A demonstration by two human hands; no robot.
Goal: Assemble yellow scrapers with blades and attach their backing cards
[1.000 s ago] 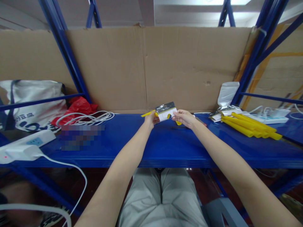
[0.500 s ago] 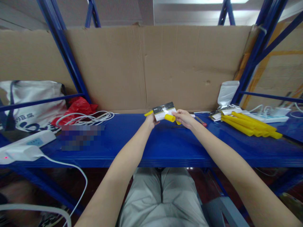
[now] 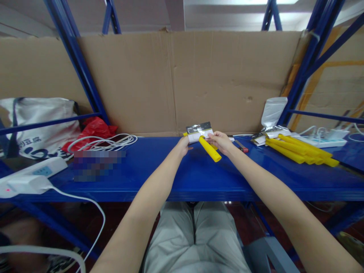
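Above the blue tabletop, a black-and-white printed card is held between my two hands. My left hand grips its left edge. My right hand pinches the right edge between thumb and fingers. A yellow tube sticks out from the front of the card and slants down toward me. Behind the card a bit of another yellow piece shows by my left fingers; whether it is a separate tube is hidden. Just right of my right hand lies a small tool with a red end.
Several yellow tubes lie stacked at the right, beside silvery packaging and a power strip. At left are a coiled white cable, a red bag, a cloth bag and another power strip. Cardboard stands behind.
The yellow tube in front of the card has swung from nearly end-on to slanting down toward me, showing more of its length. The card has shifted slightly right and tilted.
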